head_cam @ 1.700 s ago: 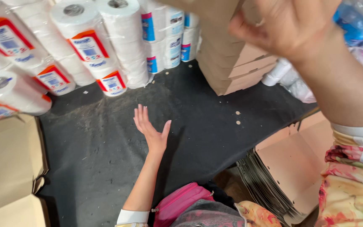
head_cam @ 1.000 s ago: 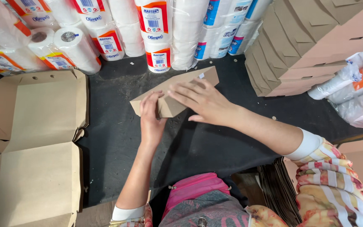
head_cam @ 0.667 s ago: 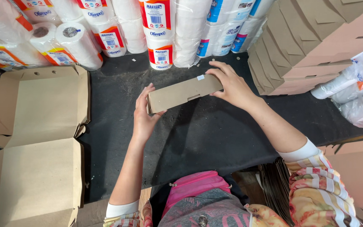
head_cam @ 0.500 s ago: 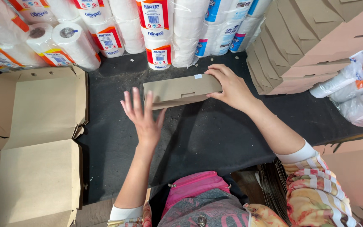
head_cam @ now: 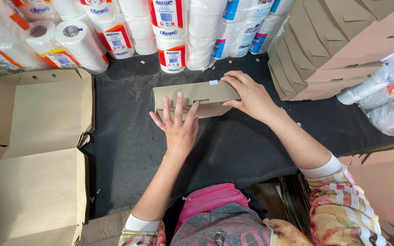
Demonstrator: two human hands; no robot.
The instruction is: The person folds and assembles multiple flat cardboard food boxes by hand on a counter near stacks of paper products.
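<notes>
Right hand (head_cam: pixel 247 93) now grips the flat brown cardboard box blank (head_cam: pixel 196 96) upright on the black table (head_cam: pixel 233 150), while the left hand (head_cam: pixel 178 125), fingers spread, has pulled back, so folding's underway.

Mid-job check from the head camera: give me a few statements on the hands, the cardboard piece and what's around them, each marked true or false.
1. The right hand grips the right end of the folded cardboard piece. True.
2. The left hand is closed in a fist around the piece. False: its fingers are spread flat against the piece's near side.
3. The piece lies on a dark mat. True.
4. Two open cardboard boxes sit to the right of the hands. False: they sit to the left; stacked flat cardboard is on the right.
5. Wrapped paper rolls stand beyond the piece. True.
</notes>
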